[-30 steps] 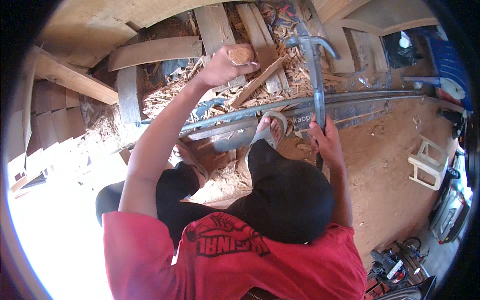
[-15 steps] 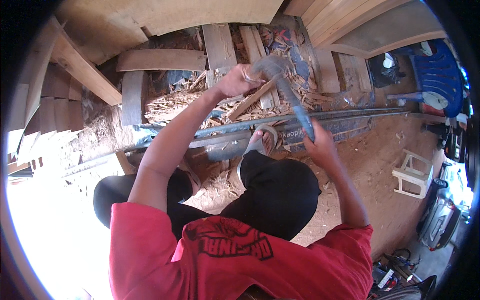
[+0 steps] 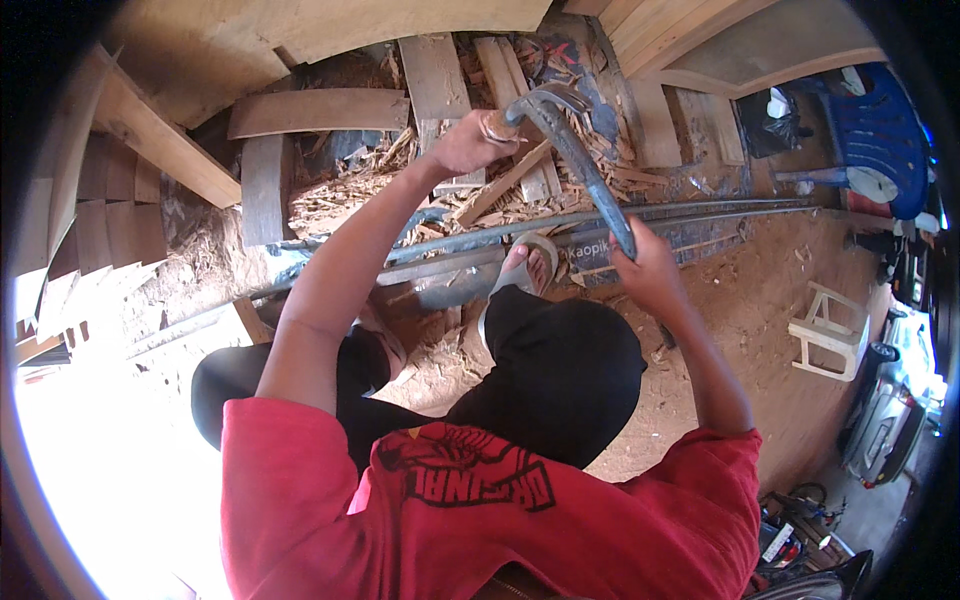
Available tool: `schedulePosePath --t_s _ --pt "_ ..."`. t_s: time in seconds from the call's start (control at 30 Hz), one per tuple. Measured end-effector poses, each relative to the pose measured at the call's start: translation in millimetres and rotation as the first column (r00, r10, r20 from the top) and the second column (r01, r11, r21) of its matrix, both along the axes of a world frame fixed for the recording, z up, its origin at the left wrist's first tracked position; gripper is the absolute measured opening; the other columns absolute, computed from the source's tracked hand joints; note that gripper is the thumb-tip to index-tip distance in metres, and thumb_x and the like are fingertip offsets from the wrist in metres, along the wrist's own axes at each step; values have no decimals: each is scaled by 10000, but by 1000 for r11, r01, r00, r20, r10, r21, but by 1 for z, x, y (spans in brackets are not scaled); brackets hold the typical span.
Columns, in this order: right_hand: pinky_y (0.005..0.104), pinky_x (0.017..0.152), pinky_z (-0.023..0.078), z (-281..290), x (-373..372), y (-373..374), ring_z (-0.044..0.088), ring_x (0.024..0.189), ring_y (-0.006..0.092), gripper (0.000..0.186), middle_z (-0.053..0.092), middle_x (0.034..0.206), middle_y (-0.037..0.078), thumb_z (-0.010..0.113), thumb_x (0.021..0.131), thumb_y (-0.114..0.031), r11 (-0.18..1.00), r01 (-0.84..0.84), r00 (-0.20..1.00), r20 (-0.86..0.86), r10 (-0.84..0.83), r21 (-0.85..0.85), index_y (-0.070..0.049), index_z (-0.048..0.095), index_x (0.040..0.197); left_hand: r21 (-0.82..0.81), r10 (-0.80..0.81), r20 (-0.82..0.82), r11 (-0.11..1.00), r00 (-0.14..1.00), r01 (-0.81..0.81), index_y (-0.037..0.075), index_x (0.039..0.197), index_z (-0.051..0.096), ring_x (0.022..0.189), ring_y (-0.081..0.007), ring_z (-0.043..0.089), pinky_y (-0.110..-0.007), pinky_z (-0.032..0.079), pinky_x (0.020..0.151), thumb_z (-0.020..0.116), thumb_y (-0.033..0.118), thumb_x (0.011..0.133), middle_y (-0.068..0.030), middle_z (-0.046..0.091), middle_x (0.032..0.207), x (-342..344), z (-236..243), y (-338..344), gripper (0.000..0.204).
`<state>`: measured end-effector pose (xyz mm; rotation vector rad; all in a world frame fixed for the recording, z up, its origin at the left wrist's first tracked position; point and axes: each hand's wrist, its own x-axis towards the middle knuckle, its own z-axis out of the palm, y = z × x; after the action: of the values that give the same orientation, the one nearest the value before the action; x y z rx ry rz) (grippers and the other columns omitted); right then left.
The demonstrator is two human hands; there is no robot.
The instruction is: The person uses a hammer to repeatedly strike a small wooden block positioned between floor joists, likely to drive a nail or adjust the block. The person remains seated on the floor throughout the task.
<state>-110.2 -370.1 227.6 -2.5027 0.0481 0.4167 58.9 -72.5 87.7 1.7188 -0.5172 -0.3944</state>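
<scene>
My right hand [image 3: 650, 268] is closed around the lower end of the handle of a claw hammer [image 3: 590, 180], which slants up and to the left. The hammer's metal head [image 3: 542, 100] is right at my left hand [image 3: 467, 145]. That hand is closed around a light-brown wooden piece with a rounded end [image 3: 497, 126]. The hammer's face meets or nearly meets this end; I cannot tell which. The rest of the wooden piece is hidden by my fingers. Beneath both hands, a narrow wooden stick [image 3: 500, 185] lies diagonally over wood chips [image 3: 345, 195].
Flat boards [image 3: 320, 115] lie around the chips, and a large wooden panel [image 3: 400, 25] spans the far side. Long metal pipes [image 3: 690, 210] run across in front of my sandalled foot [image 3: 530, 262]. To the right are a cream stool [image 3: 832, 330] and a blue plastic chair [image 3: 875, 140].
The hammer, blurred before, now shows sharply, its head slightly farther from me. My right hand has risen slightly. My left hand keeps its grip on the wooden piece, and the whole view has shifted a little.
</scene>
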Motion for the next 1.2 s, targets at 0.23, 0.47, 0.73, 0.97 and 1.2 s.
schedulePosePath --t_s 0.23,0.47,0.73,0.97,1.2 --pt "274 694 451 36 -13 -14 527 763 49 32 600 847 -40 656 1076 -61 903 160 950 187 -251 398 -71 656 1107 13 -23 -22 1000 999 23 15 1186 740 1040 -158 726 -350 570 940 797 151 994 -70 806 1087 9 -13 -8 243" --pt "410 855 559 -11 -6 -3 688 870 218 129 700 865 101 695 1027 -102 996 72 996 -43 -74 -46 -26 647 1120 -47 -70 -152 997 986 64 21 1195 739 1099 -153 730 -342 564 990 796 140 1005 -52 802 1135 5 -11 -7 231" --pt "370 711 552 18 -17 -31 643 717 146 122 646 830 -22 703 1044 -98 688 311 915 -11 -403 656 -64 684 1159 10 -54 -87 998 995 55 42 1186 749 1088 -142 715 -335 564 976 795 156 1012 -37 793 1139 13 -27 -13 213" --pt "256 499 393 -34 -7 -21 491 560 57 74 528 759 -36 647 1059 -74 994 -105 898 426 113 -44 -117 614 1110 -18 -103 -45 995 994 102 20 1200 746 1049 -149 714 -340 562 954 800 166 1003 -38 791 1108 3 -19 -22 251" --pt "434 788 569 11 -16 -37 670 770 209 232 653 797 87 679 1048 -215 748 399 866 51 -497 530 -24 663 1178 33 -69 -31 997 997 70 32 1135 748 1022 -150 718 -363 568 931 815 196 980 -48 811 1075 7 -20 -23 235"
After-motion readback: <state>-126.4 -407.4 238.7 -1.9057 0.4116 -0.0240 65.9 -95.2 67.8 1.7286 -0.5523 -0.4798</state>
